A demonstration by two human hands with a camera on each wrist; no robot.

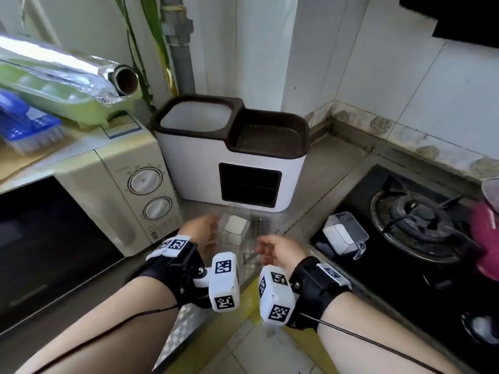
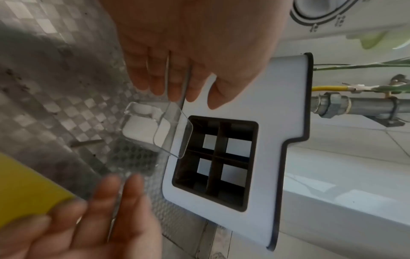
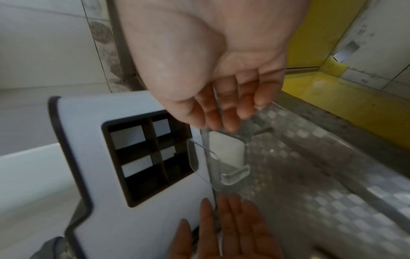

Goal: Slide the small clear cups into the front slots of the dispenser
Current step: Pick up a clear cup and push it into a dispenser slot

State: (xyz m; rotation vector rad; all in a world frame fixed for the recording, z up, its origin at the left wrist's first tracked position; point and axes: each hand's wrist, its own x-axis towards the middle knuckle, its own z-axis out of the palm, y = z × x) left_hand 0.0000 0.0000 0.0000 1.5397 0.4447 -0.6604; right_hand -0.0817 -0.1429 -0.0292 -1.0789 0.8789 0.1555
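The white dispenser (image 1: 205,168) with a dark brown rim stands at the back of the counter. Its front opening (image 1: 249,184) is split into dark square slots (image 2: 215,163), also seen as slots (image 3: 148,157) from the right wrist. Just in front of it, my left hand (image 1: 202,230) and right hand (image 1: 275,249) press flat, straight fingers against the two sides of a larger clear container (image 1: 243,247). A small clear cup (image 1: 234,225) with a white insert shows within it, close to the slots as cup (image 2: 155,129) and cup (image 3: 226,154). A second small clear cup (image 1: 344,236) lies on the stove's left edge.
A cream microwave (image 1: 108,201) stands immediately left of the dispenser, with foil, a green tray and a blue brush on top. The black gas stove (image 1: 418,220) lies to the right, a pink cloth at its far side. Tiled walls and a grey pipe (image 1: 181,63) close in behind.
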